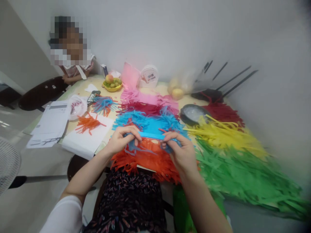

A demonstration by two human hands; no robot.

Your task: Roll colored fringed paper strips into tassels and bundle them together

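Observation:
A blue strip of fringed paper (151, 135) is stretched level between my two hands, with thin blue fringes hanging at both ends. My left hand (124, 139) pinches its left end, fingers curled. My right hand (180, 149) is closed on the right end, thumb and fingers together. Beneath and in front of my hands lies orange fringed paper (148, 157) along the near table edge. Just beyond them is a stack of blue fringed paper (156, 124), followed by dark red fringes (143, 109) and pink fringes (145, 97).
Green (240, 174), yellow (225, 136) and red (221, 113) fringes cover the right side, near a dark bowl (191, 115). Leftward are an orange tassel (89, 123), a blue-orange tassel (104, 105), papers (50, 124), a phone (94, 97) and a fruit bowl (112, 85). A person (77, 69) sits at the far left.

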